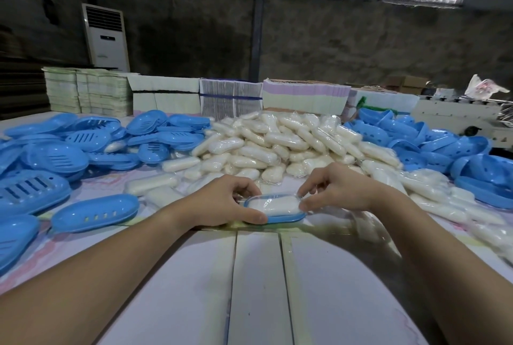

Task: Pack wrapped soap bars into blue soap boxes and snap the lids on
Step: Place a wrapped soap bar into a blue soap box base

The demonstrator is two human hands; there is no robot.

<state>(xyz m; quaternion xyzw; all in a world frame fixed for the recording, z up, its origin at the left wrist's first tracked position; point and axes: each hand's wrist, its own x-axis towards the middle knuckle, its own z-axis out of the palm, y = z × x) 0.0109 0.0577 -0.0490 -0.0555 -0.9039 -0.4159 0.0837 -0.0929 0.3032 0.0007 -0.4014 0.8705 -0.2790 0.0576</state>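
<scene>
A blue soap box base [280, 218] sits on the table in front of me with a wrapped white soap bar [273, 204] lying inside it. My left hand [222, 201] grips the box's left end, thumb along the near rim. My right hand [337, 188] pinches the soap's clear wrapper at the box's right end. No lid is on this box.
A big heap of wrapped soap bars [280, 142] lies behind my hands and spreads to the right. Blue slotted lids [94, 213] pile up on the left, blue box bases [433, 147] on the right. Stacks of flat cartons [166, 97] line the far edge.
</scene>
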